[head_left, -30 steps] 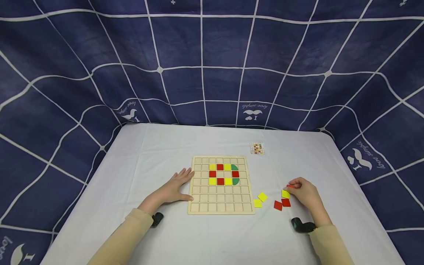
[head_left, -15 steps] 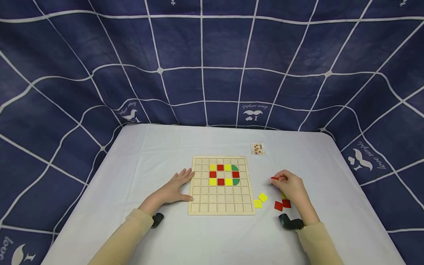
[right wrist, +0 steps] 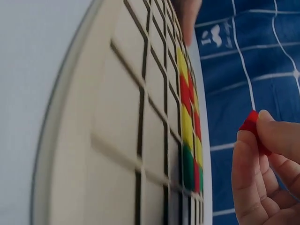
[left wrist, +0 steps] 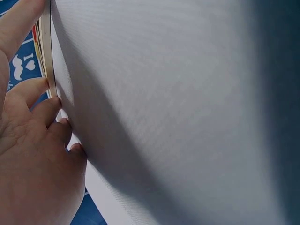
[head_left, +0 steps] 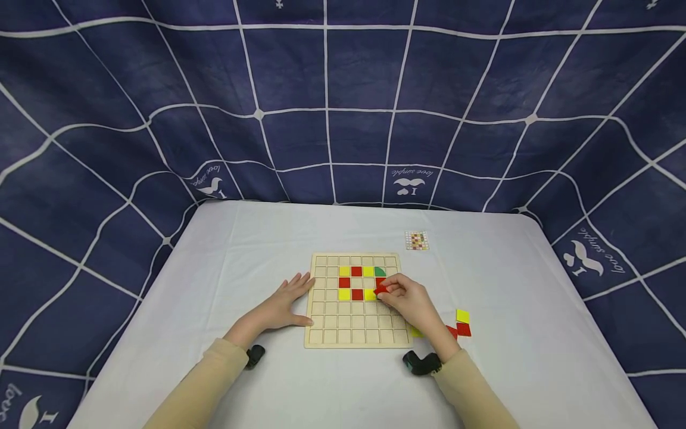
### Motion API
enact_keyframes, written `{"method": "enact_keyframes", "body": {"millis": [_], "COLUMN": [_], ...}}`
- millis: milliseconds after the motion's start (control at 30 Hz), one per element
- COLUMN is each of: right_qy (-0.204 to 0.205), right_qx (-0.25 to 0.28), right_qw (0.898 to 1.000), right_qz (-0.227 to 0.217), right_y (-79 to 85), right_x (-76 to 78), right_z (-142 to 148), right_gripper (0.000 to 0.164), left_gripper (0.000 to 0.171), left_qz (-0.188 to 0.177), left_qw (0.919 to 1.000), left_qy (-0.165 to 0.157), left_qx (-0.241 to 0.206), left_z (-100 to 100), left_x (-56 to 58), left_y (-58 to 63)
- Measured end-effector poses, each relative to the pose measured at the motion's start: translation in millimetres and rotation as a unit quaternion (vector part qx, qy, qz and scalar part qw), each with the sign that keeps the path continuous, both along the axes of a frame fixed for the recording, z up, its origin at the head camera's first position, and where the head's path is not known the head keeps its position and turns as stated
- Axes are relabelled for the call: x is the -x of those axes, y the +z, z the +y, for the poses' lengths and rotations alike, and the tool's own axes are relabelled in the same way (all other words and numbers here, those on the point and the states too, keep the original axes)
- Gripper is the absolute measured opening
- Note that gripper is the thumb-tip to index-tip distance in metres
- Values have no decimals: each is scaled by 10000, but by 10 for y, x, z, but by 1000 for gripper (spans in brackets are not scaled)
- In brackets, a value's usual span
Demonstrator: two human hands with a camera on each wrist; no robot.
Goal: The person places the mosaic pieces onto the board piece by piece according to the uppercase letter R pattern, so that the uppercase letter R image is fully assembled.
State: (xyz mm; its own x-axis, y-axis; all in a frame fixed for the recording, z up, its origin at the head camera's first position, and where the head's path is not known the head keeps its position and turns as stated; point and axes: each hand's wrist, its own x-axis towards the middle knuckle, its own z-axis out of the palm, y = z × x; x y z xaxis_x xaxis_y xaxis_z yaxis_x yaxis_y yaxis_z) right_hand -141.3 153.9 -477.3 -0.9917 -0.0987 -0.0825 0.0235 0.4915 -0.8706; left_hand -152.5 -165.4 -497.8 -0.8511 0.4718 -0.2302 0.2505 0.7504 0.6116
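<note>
A wooden grid board (head_left: 343, 330) lies on the white table, with red and yellow square tiles and green rounded ones set in a ring in its upper cells. My left hand (head_left: 281, 305) rests flat against the board's left edge, fingers straight; in the left wrist view its fingertips touch the board's side. Between thumb and fingers, my right hand (head_left: 415, 304) pinches a red square tile (right wrist: 252, 126) above the board's right part. That hand hides the lower green tile in the head view, though a green tile (right wrist: 188, 166) shows in the right wrist view.
A small printed pattern card (head_left: 416, 240) lies behind the board's right corner. Loose yellow (head_left: 462, 316) and red tiles (head_left: 463, 329) lie to the right of the board, some partly covered by my right forearm. A dark blue curtain (head_left: 354, 137) surrounds the table.
My right hand has lifted a red tile from the loose pieces and carried it left over the board. The left hand has stayed in place.
</note>
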Motion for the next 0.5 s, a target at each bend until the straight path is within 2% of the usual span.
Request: {"method": "enact_keyframes", "body": {"millis": [200,500], "right_qy": [201,727], "right_qx": [266,-168], "right_qw": [9994,9972], "right_qz": [-16,57], "right_y": [-97,-218], "right_x": [15,8], "right_z": [-306,-569], "right_gripper": [21,13], "left_gripper": [102,102], "left_qz": [-6,31], "left_qw": [10000,10000], "left_qy": [-50,-67], "left_qx": [-45,5], "left_z": [-8,-8], "left_x": [2,-1], "left_y": [0,7]}}
